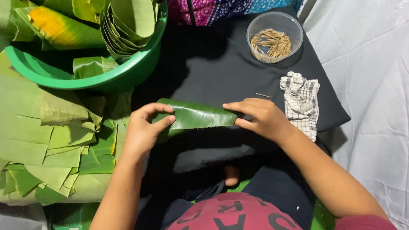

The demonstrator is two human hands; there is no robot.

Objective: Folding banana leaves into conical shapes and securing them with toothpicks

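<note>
You pinch the leaf strip (195,116) with both left hand (144,130) and right hand (261,117); pulling too hard could tear it along its grain.

We see a green banana leaf strip (195,115) on a black cloth (208,66), a green basin (120,74), a black-and-white checked rag (302,101), and a white sheet (391,95).

I see no packages, labels, signs or screens anywhere around me here.
</note>
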